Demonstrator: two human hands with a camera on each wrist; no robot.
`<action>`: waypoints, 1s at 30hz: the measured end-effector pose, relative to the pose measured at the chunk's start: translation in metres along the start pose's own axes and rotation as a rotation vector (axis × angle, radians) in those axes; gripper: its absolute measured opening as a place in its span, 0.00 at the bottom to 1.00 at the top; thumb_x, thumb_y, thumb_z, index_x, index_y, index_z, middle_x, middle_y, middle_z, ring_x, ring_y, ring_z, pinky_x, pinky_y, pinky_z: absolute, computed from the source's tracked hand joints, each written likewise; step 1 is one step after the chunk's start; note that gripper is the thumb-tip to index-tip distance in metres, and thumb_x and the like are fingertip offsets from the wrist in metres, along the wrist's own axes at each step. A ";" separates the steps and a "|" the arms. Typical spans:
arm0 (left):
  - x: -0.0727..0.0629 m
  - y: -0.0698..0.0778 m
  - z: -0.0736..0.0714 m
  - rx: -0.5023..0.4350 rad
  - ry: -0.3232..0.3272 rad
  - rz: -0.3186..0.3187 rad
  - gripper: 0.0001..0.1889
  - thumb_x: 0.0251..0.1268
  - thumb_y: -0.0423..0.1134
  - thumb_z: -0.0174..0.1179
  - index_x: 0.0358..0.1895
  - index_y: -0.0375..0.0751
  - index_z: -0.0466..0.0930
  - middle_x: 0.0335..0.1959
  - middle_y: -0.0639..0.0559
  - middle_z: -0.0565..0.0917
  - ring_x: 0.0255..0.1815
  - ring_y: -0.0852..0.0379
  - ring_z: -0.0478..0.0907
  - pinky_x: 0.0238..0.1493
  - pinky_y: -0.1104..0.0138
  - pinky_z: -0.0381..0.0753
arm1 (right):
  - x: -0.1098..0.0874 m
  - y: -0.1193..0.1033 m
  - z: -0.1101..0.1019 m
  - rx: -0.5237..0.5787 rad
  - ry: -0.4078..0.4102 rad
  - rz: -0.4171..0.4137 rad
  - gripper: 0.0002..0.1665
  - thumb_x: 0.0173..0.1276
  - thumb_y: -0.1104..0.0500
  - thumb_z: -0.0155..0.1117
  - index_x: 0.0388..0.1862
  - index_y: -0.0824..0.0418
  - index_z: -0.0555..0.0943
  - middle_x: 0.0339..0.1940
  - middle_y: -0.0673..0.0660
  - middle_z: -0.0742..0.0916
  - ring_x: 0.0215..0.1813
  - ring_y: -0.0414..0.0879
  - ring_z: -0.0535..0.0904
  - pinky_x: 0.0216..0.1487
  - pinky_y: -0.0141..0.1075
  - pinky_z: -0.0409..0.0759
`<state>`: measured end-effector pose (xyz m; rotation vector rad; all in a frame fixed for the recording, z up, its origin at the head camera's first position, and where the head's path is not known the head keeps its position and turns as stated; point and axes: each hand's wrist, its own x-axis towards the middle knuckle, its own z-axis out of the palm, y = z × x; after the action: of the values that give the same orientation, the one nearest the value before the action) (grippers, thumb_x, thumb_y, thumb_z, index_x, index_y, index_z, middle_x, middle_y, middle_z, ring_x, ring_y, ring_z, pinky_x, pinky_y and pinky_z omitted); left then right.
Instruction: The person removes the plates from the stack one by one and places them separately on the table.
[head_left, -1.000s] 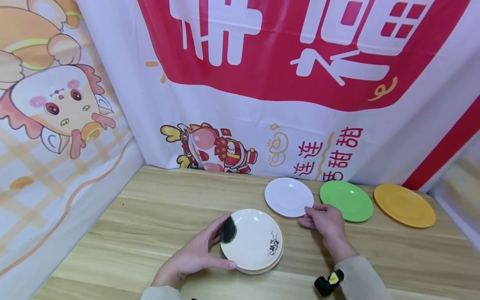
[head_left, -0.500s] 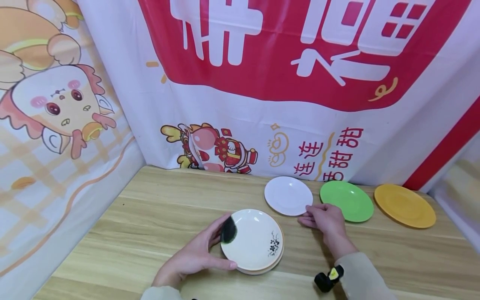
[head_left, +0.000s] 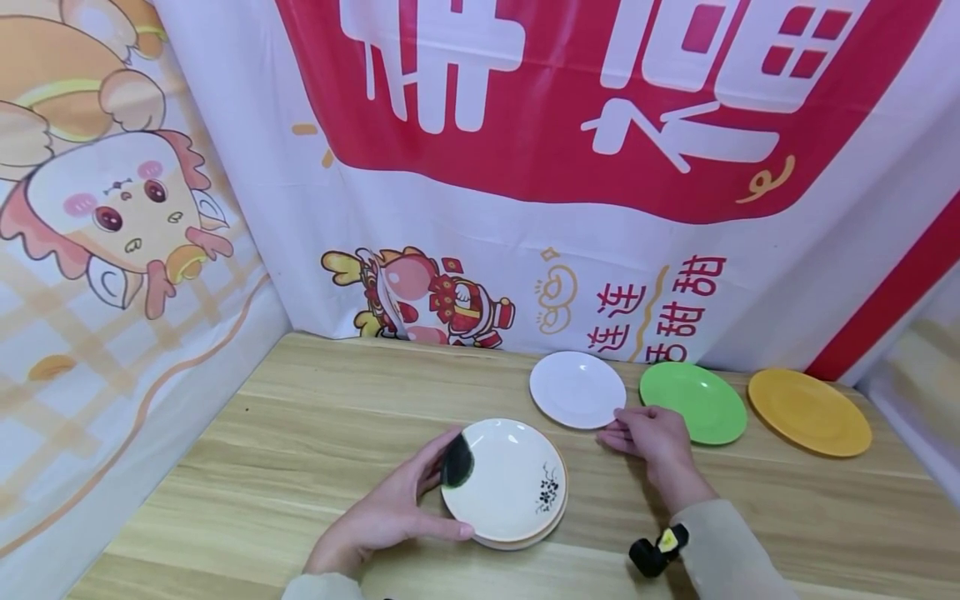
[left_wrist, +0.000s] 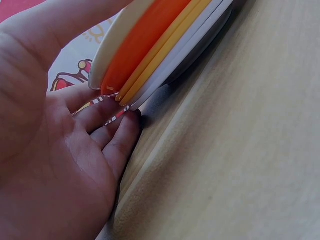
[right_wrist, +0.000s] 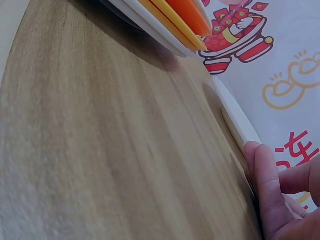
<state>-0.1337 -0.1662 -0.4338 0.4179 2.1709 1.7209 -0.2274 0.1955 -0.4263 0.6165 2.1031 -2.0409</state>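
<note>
My left hand (head_left: 393,510) holds a stack of small plates at its left side, thumb at the front rim and fingers round the back. On top lies a cream plate (head_left: 504,487) with a dark green patch and a black flower print. Orange (left_wrist: 142,45), yellow (left_wrist: 162,50) and white edges show beneath it in the left wrist view. With thumb and fingers, my right hand (head_left: 660,442) pinches the near rim of a white plate (head_left: 576,389) at the back of the table. The right wrist view shows that plate's rim (right_wrist: 237,117) edge-on.
Right of the white plate lie a green plate (head_left: 693,402) and an orange-yellow plate (head_left: 810,412), in a row along the back. A printed white and red cloth (head_left: 465,192) hangs behind the wooden table (head_left: 300,433). Another printed cloth (head_left: 112,350) borders the left side.
The white plate has slid slightly back toward the hanging cloth with my right hand at its rim. My left hand and the stack have stayed in place.
</note>
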 end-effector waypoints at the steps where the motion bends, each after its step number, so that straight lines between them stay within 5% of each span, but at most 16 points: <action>1: 0.000 0.000 0.000 -0.003 -0.001 0.003 0.62 0.53 0.39 0.84 0.89 0.49 0.52 0.89 0.42 0.58 0.87 0.38 0.60 0.76 0.81 0.63 | 0.000 0.000 0.000 0.001 0.002 0.002 0.24 0.83 0.64 0.58 0.69 0.78 0.70 0.32 0.61 0.92 0.32 0.46 0.93 0.43 0.39 0.94; 8: 0.000 -0.001 0.000 -0.011 -0.004 0.004 0.62 0.54 0.39 0.84 0.89 0.49 0.52 0.89 0.42 0.57 0.87 0.38 0.59 0.75 0.83 0.63 | 0.000 0.000 0.001 0.000 0.001 -0.001 0.22 0.83 0.64 0.58 0.67 0.78 0.71 0.32 0.60 0.91 0.32 0.46 0.92 0.43 0.39 0.94; 16: 0.000 0.002 0.000 -0.009 0.003 -0.020 0.61 0.54 0.39 0.84 0.89 0.51 0.52 0.89 0.43 0.57 0.87 0.38 0.59 0.87 0.44 0.56 | 0.000 -0.001 0.002 -0.003 0.006 -0.005 0.20 0.82 0.65 0.59 0.64 0.76 0.72 0.32 0.60 0.91 0.31 0.46 0.92 0.42 0.40 0.94; 24: -0.001 0.001 0.000 -0.003 0.002 -0.013 0.61 0.54 0.39 0.84 0.89 0.51 0.52 0.88 0.42 0.58 0.87 0.38 0.60 0.86 0.58 0.63 | -0.004 -0.001 0.002 -0.029 0.003 -0.016 0.17 0.80 0.68 0.59 0.62 0.76 0.73 0.32 0.62 0.91 0.31 0.46 0.92 0.41 0.40 0.94; 30: 0.000 0.001 0.001 0.004 0.007 -0.012 0.61 0.53 0.40 0.84 0.89 0.51 0.52 0.88 0.42 0.59 0.86 0.38 0.61 0.87 0.45 0.59 | -0.006 0.001 0.000 -0.032 -0.005 -0.022 0.16 0.80 0.67 0.59 0.61 0.76 0.72 0.32 0.62 0.91 0.31 0.46 0.92 0.41 0.40 0.94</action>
<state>-0.1332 -0.1655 -0.4326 0.4003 2.1772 1.7147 -0.2214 0.1946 -0.4248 0.5855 2.1444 -2.0142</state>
